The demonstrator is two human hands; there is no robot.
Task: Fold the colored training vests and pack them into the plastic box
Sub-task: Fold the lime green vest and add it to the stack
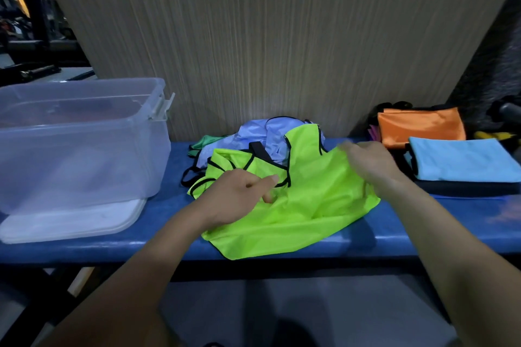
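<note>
A neon yellow-green training vest (304, 205) with black trim lies spread and creased on the blue bench (423, 233). My left hand (239, 197) rests on its left part near the neckline, fingers pinching the fabric. My right hand (372, 163) grips the vest's right side, lifting a fold of it. Behind the vest lies a heap of unfolded vests, pale lilac (267, 135) and green (208, 142). The clear plastic box (79, 143) stands at the bench's left end, lid off.
The box sits on its white lid (70, 225). At the right end lie folded vests: orange (420, 125) at the back, light blue (462, 160) on a dark one in front. A wood-grain panel (267, 36) rises behind the bench. The floor lies below the bench's front edge.
</note>
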